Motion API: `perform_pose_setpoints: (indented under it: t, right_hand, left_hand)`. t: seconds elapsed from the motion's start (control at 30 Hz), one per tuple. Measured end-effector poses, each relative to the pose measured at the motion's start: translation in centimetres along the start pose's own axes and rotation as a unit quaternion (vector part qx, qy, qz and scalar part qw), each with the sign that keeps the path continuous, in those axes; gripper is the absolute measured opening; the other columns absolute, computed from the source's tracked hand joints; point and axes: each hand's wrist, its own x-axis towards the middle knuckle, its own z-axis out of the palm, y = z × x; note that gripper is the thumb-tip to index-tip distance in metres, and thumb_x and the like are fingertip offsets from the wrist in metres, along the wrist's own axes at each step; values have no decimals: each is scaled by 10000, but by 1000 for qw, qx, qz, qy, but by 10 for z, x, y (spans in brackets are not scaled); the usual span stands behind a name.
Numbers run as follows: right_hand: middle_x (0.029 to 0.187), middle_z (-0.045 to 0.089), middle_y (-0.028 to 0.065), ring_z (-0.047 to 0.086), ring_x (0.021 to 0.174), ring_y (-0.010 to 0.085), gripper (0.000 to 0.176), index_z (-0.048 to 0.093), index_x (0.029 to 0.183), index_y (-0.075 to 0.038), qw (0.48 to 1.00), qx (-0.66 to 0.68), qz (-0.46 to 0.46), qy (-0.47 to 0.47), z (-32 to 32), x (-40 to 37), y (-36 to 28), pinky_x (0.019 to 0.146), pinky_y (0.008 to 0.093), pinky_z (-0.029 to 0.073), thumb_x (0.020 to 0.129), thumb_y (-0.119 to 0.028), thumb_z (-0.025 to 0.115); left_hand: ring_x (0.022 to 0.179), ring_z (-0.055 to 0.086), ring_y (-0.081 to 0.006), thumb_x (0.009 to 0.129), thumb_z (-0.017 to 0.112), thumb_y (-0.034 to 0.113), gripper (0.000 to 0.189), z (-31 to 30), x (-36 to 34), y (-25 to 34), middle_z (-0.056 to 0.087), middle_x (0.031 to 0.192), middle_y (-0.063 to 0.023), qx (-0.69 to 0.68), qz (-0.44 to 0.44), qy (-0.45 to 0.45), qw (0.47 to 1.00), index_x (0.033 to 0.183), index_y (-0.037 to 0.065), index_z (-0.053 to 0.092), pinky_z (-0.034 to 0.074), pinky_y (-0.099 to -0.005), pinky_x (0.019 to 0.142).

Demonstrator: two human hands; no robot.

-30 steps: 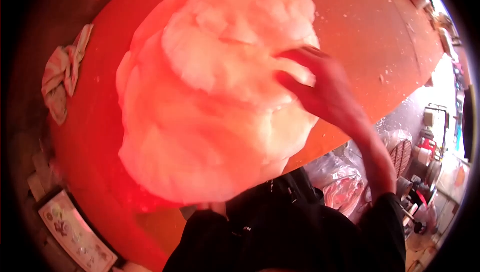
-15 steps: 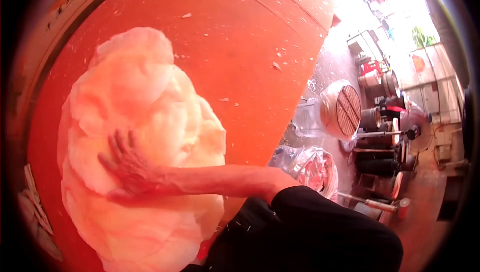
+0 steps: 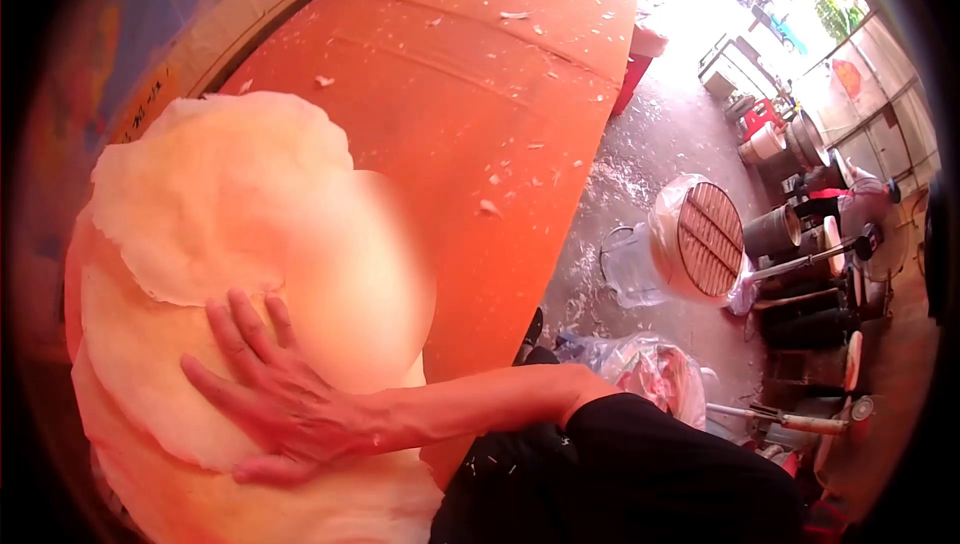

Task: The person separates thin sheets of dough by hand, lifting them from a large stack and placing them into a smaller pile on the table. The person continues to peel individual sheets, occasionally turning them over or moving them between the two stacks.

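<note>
My right hand (image 3: 275,394) lies with its fingers spread, palm down, on a pile of large, thin, pale sheets (image 3: 165,374) with uneven edges. No object shows in its fingers. The pile rests on an orange-red tabletop (image 3: 480,94). Beyond my fingertips, the top sheet (image 3: 215,194) has a ragged edge. To the right of the hand, a smooth rounded part of the pile (image 3: 360,274) is blurred. My left hand is not in view.
Pale scraps lie scattered on the tabletop. To the right stand a round slatted-top container (image 3: 710,239) wrapped in plastic and a plastic bag (image 3: 665,379). Metal pots (image 3: 770,232) and a person (image 3: 865,199) are farther right. A wall runs along the upper left.
The view has shifted, and the pile and my right hand sit lower in it. The top sheets look flatter and smoother, and the pile's right side is now blurred. My right hand remains spread on the pile.
</note>
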Motion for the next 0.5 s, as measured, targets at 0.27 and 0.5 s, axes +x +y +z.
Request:
perform_pose_setpoints:
  t: [0.27, 0.5]
  right_hand:
    - [1454, 149, 434, 120, 1349, 625, 956, 369, 1413, 9, 991, -120, 2, 67, -220, -33, 82, 1053, 724, 60, 785, -707, 453]
    - [1453, 209, 402, 204, 1330, 606, 935, 395, 1424, -65, 963, -229, 71, 122, -365, -63, 164, 1029, 715, 148, 787, -745, 465]
  left_hand:
    - [1177, 532, -230, 965, 527, 336, 499, 205, -40, 1, 557, 1302, -101, 52, 63, -91, 993, 1362, 40, 466, 417, -413, 1022]
    - [1178, 532, -224, 966, 526, 342, 510, 362, -62, -2, 557, 1303, -99, 84, 83, -166, 979, 1372, 41, 458, 417, -404, 1021]
